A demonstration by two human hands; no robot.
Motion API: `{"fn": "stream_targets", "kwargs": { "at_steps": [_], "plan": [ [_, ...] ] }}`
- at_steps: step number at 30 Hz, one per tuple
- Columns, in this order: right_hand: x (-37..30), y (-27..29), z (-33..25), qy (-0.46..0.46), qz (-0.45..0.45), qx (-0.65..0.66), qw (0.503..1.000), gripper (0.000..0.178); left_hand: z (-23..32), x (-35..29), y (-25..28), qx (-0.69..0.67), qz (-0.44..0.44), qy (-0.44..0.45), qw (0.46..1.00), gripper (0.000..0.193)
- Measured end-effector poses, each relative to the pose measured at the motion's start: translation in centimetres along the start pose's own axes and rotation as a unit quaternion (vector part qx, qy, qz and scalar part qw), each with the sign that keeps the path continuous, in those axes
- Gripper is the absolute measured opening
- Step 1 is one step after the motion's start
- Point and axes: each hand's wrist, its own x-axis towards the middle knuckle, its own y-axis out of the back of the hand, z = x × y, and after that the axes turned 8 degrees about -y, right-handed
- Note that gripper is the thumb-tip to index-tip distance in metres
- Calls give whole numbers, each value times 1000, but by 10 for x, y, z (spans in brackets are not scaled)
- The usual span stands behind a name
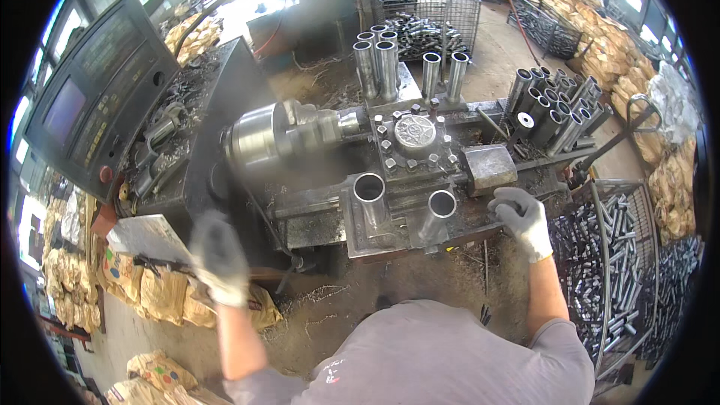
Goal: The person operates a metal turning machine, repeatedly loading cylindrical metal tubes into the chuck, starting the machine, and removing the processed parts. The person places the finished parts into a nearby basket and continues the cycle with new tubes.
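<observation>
My left hand (217,256), in a grey and white glove, is smeared by motion beside the lathe's front, left of the carriage; its fingers cannot be made out. My right hand (523,223), gloved alike, hovers by the metal block (489,167) at the carriage's right end. Its fingers are loosely bent and apart, with nothing visible in them. Two metal tubes stand upright on the near plate: one at left (373,206), one at right (436,219). Beyond them sits a square tool post (415,133) ringed with bolts. The blurred chuck (259,139) is at its left.
Several upright tubes (379,67) stand behind the tool post, and more fill the right end (555,109). A control panel (97,97) rises at left. Wire bins of metal parts stand at right (619,270) and behind (424,34). Sacks (161,292) lie at lower left.
</observation>
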Motion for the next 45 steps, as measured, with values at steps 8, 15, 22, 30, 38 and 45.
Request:
{"fn": "stream_targets", "kwargs": {
  "at_steps": [8, 15, 22, 30, 38, 45],
  "plan": [
    [32, -41, 27, 58, -218, -203, 953, 79, 166, -334, -31, -86, -292, 626, 718, 34],
    [46, -107, 50, 143, -239, -326, 903, 43, 269, -369, 21, -48, -284, 674, 680, 39],
    [-89, -190, 101, 298, -500, -219, 783, 37, 366, -410, 103, 13, -150, 739, 657, 41],
    [-372, -259, 110, 436, -775, -227, 398, 52, 548, -554, 217, 154, 99, 831, 525, 41],
    [-621, -257, 133, 542, -834, -95, 47, 39, 731, -624, 206, 295, 409, 827, 250, 40],
    [-835, -245, 154, 376, -925, -1, -49, 43, 834, -662, 71, 305, 880, 359, -59, 55]
  ]
}}
